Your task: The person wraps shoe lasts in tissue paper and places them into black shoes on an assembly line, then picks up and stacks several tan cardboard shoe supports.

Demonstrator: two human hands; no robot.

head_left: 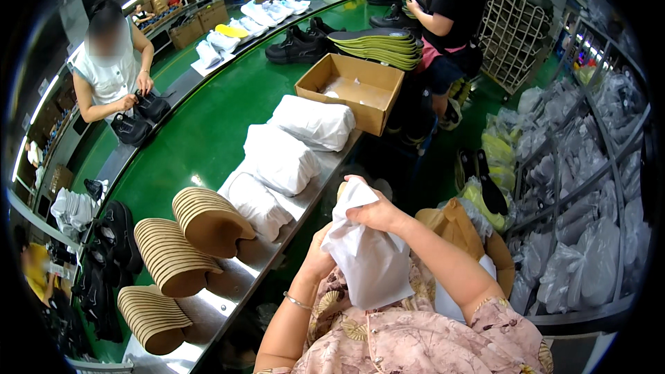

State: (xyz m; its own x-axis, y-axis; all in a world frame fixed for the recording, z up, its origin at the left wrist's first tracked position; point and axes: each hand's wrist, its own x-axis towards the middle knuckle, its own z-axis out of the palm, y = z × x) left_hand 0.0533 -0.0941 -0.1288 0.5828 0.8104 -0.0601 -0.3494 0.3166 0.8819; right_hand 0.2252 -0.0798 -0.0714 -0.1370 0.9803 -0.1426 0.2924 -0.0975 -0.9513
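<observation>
A sheet of white tissue paper (367,253) hangs in front of my chest, held between both hands. My right hand (376,211) grips it near the top, with thumb and fingers closed on the paper. My left hand (318,255) is closed at its left edge, the fingers mostly hidden behind it. A small tan edge shows at the top of the sheet; I cannot tell what it belongs to. Nearest on the bench to my left are white paper-wrapped bundles (280,159) and stacks of curved brown cardboard inserts (173,253).
An open cardboard box (353,90) stands past the bundles on the metal ledge (228,291). Black shoes (298,45) and stacked insoles (377,45) lie on the green conveyor (187,145). Co-workers handle shoes across and ahead. A rack (589,187) of plastic-bagged items is on my right.
</observation>
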